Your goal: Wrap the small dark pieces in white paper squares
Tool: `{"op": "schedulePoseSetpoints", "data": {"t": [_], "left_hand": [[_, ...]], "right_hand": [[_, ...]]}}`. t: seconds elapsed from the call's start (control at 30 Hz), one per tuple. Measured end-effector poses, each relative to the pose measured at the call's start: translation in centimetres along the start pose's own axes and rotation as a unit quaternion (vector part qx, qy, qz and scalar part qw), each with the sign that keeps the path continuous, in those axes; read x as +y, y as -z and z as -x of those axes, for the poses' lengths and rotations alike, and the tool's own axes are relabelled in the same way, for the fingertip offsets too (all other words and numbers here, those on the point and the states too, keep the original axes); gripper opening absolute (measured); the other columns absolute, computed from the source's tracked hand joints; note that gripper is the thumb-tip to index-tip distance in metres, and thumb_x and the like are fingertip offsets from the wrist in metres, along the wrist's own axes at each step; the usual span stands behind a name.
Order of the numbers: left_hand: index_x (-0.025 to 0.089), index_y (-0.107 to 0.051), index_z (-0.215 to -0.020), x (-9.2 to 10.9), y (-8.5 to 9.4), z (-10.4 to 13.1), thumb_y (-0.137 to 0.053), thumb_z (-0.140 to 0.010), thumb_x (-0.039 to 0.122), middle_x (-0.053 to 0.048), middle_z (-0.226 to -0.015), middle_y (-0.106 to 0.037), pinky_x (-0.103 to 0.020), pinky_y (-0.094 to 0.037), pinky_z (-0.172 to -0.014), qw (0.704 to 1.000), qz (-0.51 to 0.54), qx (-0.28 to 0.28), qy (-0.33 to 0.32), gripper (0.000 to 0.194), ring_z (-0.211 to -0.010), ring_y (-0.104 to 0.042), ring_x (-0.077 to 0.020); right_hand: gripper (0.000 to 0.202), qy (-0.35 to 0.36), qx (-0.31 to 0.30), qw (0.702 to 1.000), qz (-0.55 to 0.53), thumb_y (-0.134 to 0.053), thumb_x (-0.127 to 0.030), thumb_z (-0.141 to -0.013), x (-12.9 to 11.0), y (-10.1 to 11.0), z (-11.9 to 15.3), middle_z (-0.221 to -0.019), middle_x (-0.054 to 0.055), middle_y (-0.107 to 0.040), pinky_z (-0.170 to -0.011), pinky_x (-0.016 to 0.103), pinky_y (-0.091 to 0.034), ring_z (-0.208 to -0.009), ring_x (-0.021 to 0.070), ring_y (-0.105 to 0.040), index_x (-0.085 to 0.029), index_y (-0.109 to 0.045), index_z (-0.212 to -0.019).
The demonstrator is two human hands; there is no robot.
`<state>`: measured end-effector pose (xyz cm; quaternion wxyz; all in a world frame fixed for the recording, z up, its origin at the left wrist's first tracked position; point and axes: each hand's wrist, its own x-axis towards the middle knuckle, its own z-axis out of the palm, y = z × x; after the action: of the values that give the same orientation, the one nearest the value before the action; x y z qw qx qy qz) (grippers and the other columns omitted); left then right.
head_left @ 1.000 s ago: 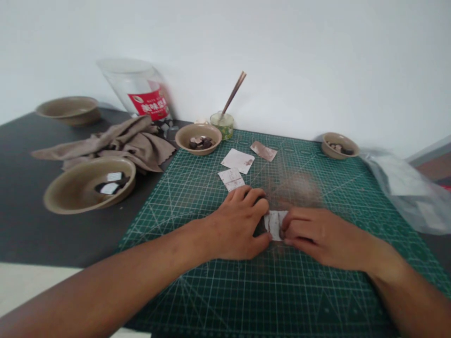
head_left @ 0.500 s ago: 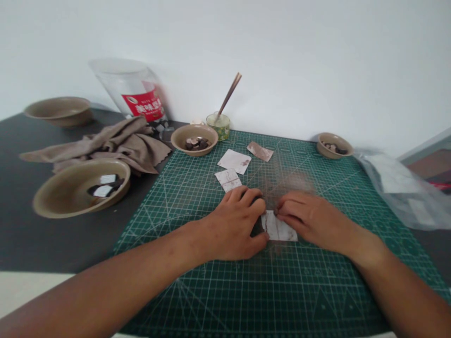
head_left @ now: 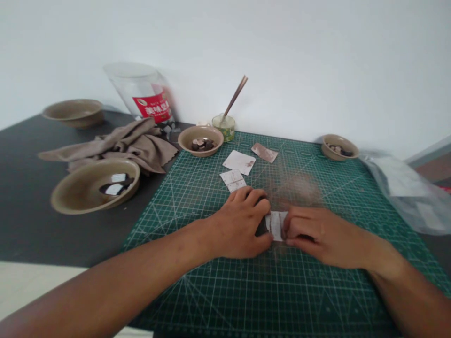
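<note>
A small piece of white paper (head_left: 276, 225) with brown smudges and a crease lies on the green cutting mat between my hands. My left hand (head_left: 244, 223) is curled over its left side, thumb and fingers gripping the edge. Something dark shows under the left palm; its kind is hidden. With fingers pinched together, my right hand (head_left: 317, 234) holds the paper's right edge. Beyond the left hand lie a creased white paper square (head_left: 232, 179), a plainer white paper piece (head_left: 239, 162) and a brown-stained paper piece (head_left: 265, 152).
On the cutting mat (head_left: 282, 291) stand a bowl of dark pieces (head_left: 200, 141), a green patterned cup (head_left: 224, 127) holding chopsticks, and a small bowl (head_left: 340, 147). Leftward are a cloth (head_left: 123, 143), a bowl with white-topped pieces (head_left: 81, 188), another bowl (head_left: 73, 112) and a clear jar (head_left: 141, 89).
My right hand has moved from the paper's upper edge down to its right edge, now covering that side. My left hand keeps its grip. The whole view has shifted slightly.
</note>
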<state>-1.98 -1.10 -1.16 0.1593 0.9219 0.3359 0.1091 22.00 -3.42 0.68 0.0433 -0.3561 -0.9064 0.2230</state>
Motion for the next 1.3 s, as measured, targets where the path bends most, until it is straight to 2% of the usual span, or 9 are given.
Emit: {"op": "schedulePoseSetpoints", "data": {"t": [0.17,0.33,0.5,0.7,0.87,0.97,1.07,1.23,1.3], "left_hand": [[0.018,-0.055,-0.11,0.04,0.06,-0.02,-0.063,-0.086,0.041,-0.012,-0.136,-0.049,-0.054,-0.035,-0.113,1.0,-0.002,0.0,0.005,0.034,-0.131,-0.039,-0.0354],[0.019,-0.055,-0.11,0.09,0.1,-0.02,-0.062,-0.086,0.042,-0.011,-0.136,-0.05,-0.054,-0.037,-0.112,1.0,0.001,0.001,0.0,0.033,-0.13,-0.04,-0.0351],[0.018,-0.055,-0.11,0.06,0.04,0.05,-0.062,-0.086,0.041,-0.012,-0.137,-0.049,-0.055,-0.036,-0.112,1.0,-0.006,0.001,0.004,0.034,-0.13,-0.041,-0.0351],[0.018,-0.055,-0.109,0.1,0.24,-0.03,-0.062,-0.086,0.042,-0.011,-0.136,-0.05,-0.055,-0.036,-0.113,1.0,-0.001,-0.005,0.0,0.034,-0.13,-0.04,-0.0356],[0.018,-0.055,-0.11,0.01,0.13,0.0,-0.062,-0.087,0.042,-0.012,-0.138,-0.049,-0.055,-0.036,-0.113,1.0,-0.002,-0.002,0.002,0.035,-0.131,-0.039,-0.0355],[0.019,-0.055,-0.111,-0.01,0.05,0.05,-0.063,-0.086,0.044,-0.011,-0.137,-0.049,-0.055,-0.036,-0.113,1.0,0.001,0.002,0.004,0.036,-0.131,-0.039,-0.0356],[0.019,-0.055,-0.111,0.05,0.1,0.03,-0.062,-0.086,0.043,-0.011,-0.136,-0.05,-0.055,-0.036,-0.113,1.0,0.005,-0.002,0.004,0.035,-0.13,-0.04,-0.0351],[0.018,-0.055,-0.108,0.14,0.32,-0.02,-0.062,-0.086,0.041,-0.012,-0.137,-0.049,-0.055,-0.036,-0.113,1.0,0.002,-0.006,0.009,0.032,-0.131,-0.04,-0.0354],[0.018,-0.055,-0.108,0.16,0.38,-0.02,-0.062,-0.086,0.04,-0.012,-0.137,-0.049,-0.055,-0.036,-0.113,1.0,0.003,-0.004,0.009,0.032,-0.131,-0.04,-0.0351]], "right_hand": [[0.017,-0.03,0.061,0.996,0.057,-0.05,-0.022,-0.102,-0.06,-0.09,-0.27,-0.095,0.005,-0.062,-0.079,0.034,-0.045,-0.087,0.0187,-0.058,-0.019,-0.065,-0.093],[0.012,-0.009,0.003,1.0,-0.001,-0.059,-0.022,-0.097,-0.25,0.35,0.06,-0.089,0.001,-0.063,-0.07,0.029,-0.043,-0.079,0.0154,-0.057,-0.02,-0.062,-0.086],[0.014,-0.019,0.073,0.995,0.067,-0.053,-0.02,-0.1,-0.17,0.0,-0.39,-0.094,0.006,-0.064,-0.082,0.036,-0.044,-0.089,0.0201,-0.057,-0.019,-0.065,-0.093],[0.011,-0.006,0.008,0.999,0.048,-0.055,-0.019,-0.099,-0.06,0.21,0.14,-0.091,0.002,-0.063,-0.075,0.033,-0.043,-0.082,0.0173,-0.057,-0.021,-0.062,-0.09],[0.013,-0.049,0.077,0.99,0.109,-0.052,-0.022,-0.101,0.21,0.02,-0.37,-0.093,0.006,-0.062,-0.08,0.037,-0.044,-0.089,0.0215,-0.058,-0.018,-0.061,-0.091],[0.014,-0.058,0.046,0.993,0.097,-0.055,-0.021,-0.099,0.22,0.54,0.13,-0.089,0.003,-0.061,-0.074,0.034,-0.042,-0.082,0.0192,-0.057,-0.02,-0.06,-0.086],[0.012,-0.012,0.006,0.999,0.035,-0.056,-0.021,-0.099,-0.07,0.39,0.34,-0.091,0.002,-0.062,-0.072,0.031,-0.043,-0.081,0.0171,-0.057,-0.021,-0.061,-0.088],[0.013,-0.021,0.07,0.994,0.079,-0.052,-0.02,-0.1,-0.06,-0.17,-0.4,-0.096,0.005,-0.062,-0.08,0.035,-0.045,-0.089,0.0198,-0.057,-0.019,-0.064,-0.094],[0.014,-0.037,0.059,0.994,0.085,-0.053,-0.019,-0.1,-0.13,0.11,-0.33,-0.092,0.004,-0.062,-0.077,0.035,-0.044,-0.085,0.0192,-0.057,-0.019,-0.063,-0.09]]}}
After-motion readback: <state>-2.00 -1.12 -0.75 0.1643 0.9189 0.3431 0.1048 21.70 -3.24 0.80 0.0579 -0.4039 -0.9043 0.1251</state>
